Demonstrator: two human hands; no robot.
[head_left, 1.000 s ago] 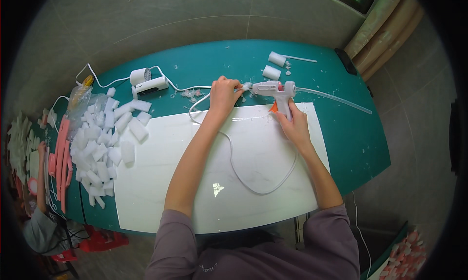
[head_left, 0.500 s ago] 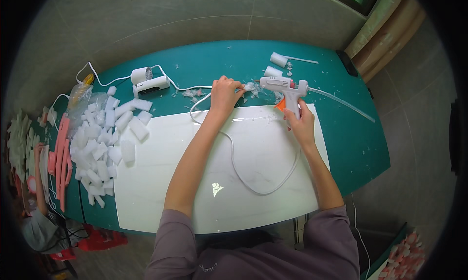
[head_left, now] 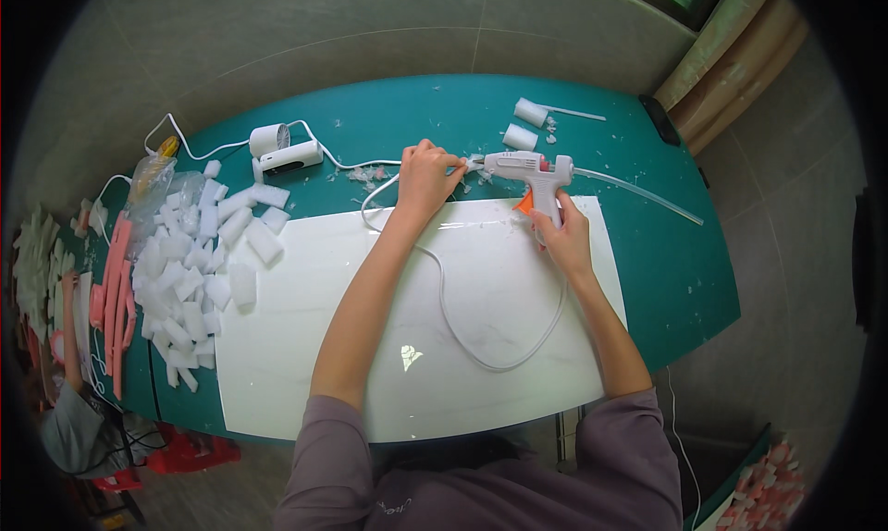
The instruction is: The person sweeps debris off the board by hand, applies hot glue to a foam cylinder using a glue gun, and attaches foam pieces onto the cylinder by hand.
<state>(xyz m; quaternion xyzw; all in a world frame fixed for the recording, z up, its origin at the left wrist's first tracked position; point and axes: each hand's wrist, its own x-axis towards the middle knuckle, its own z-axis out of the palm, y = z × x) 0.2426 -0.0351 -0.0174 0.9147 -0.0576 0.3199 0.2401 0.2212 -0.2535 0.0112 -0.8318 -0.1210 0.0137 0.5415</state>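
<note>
A white hot-glue gun [head_left: 524,167] with an orange trigger stands at the far edge of a white board [head_left: 351,346]. My right hand [head_left: 561,235] grips its handle from below. A clear glue stick [head_left: 638,191] sticks out of its back toward the right. My left hand [head_left: 427,175] is pinched at the gun's nozzle tip, fingers closed on something small that I cannot make out. The gun's white cord [head_left: 462,332] loops across the board between my forearms.
A heap of white foam blocks [head_left: 199,253] lies at the left on the green table [head_left: 416,115], with pink strips [head_left: 113,281] beyond it. A small white device [head_left: 282,152] with a cable and two white rolls [head_left: 525,124] sit at the back. A person's hand [head_left: 69,281] is at far left.
My right hand has shifted the glue gun a little to the right and turned it level. My left hand stays at the nozzle.
</note>
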